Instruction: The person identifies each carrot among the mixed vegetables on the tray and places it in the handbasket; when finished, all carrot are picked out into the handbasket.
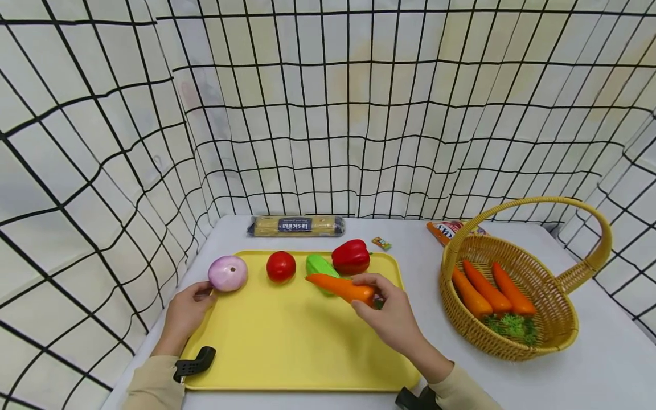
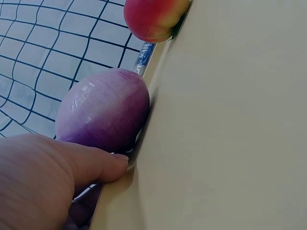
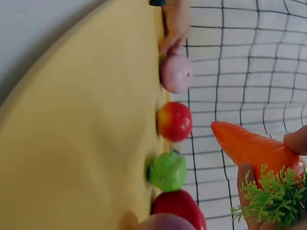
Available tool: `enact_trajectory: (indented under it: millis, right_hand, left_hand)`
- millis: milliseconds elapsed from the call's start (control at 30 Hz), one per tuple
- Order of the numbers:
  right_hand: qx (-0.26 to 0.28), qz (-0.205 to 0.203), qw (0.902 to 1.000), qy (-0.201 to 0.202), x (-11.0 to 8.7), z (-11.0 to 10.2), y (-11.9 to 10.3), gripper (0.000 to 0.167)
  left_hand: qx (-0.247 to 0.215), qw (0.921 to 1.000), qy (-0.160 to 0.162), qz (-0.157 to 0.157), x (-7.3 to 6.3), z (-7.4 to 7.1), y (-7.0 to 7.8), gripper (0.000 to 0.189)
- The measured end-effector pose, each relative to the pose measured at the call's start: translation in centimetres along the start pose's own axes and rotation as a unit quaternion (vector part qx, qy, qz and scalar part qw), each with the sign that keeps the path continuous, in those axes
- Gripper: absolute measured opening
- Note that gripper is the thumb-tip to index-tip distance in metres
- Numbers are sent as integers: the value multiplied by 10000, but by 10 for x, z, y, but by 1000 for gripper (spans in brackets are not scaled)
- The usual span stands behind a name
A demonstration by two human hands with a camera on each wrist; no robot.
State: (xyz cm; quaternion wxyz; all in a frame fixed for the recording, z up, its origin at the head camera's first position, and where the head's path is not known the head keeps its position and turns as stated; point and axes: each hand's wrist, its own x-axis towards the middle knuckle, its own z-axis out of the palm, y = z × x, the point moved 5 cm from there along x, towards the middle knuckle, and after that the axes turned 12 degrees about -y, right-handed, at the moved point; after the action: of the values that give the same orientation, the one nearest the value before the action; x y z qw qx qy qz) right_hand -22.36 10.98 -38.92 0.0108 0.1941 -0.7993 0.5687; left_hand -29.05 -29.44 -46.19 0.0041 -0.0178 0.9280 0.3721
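A carrot with a green leafy top is pinched between the thumb and fingers of my right hand, above the yellow tray. My left hand grips the tray's left rim, thumb on top, beside a purple onion. Along the tray's far side lie a red tomato, a green vegetable partly behind the carrot, and a red bell pepper. A purple rounded thing shows at the bottom of the right wrist view, its kind unclear.
A wicker basket with a tall handle stands on the right, holding several carrots. Behind the tray lie a pasta pack and a small wrapped packet. An orange bag lies behind the basket. Black netting surrounds the table.
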Motion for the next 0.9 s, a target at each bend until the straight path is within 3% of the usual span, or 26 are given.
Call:
enact_trajectory:
  millis: [367,600,900]
  right_hand:
    - [515,155,9980,347,-27,-50,18,34]
    - [77,119,9969,777,-46,-83,15,36]
    - [14,237,9902,1374,-63,-112,24,36]
  left_hand:
    - [-84,9999,-51,-62,0,1,1,38]
    - [-20,10000,-7,-13,0,1,-1,38]
    - [40,10000,-30,41,1,0,1,38]
